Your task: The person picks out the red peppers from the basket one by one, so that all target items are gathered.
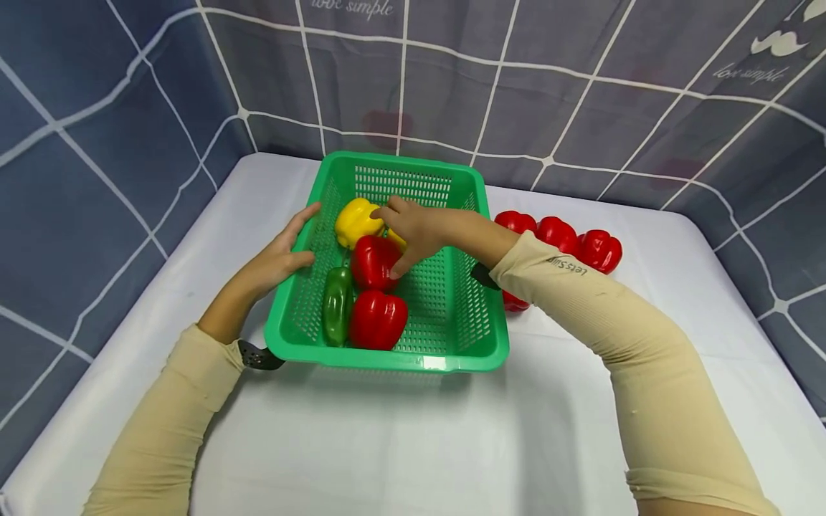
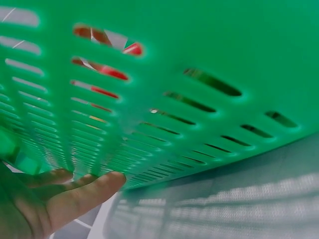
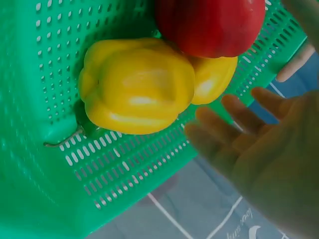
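A green plastic basket (image 1: 474,364) with slotted walls stands on the white table. My left hand (image 1: 277,258) is at its left wall, fingers extended and fingertips right at the side, as the left wrist view shows too. Over the basket, my right hand (image 1: 413,228) reaches in with loosely bent fingers; in the right wrist view nothing lies in its palm. Its fingers overlap a yellow bell pepper (image 1: 356,223), and its thumb overlaps a red bell pepper (image 1: 373,261). A second yellow bell pepper (image 3: 214,79) is partly hidden. Nearer me lie a long green pepper (image 1: 338,308) and another red bell pepper (image 1: 378,321).
Right of the basket, several red bell peppers (image 1: 556,234) lie on the white table (image 1: 387,444), some partly hidden behind my right forearm. A grey-blue curtain (image 1: 452,93) with white grid lines rises behind the table and along both sides.
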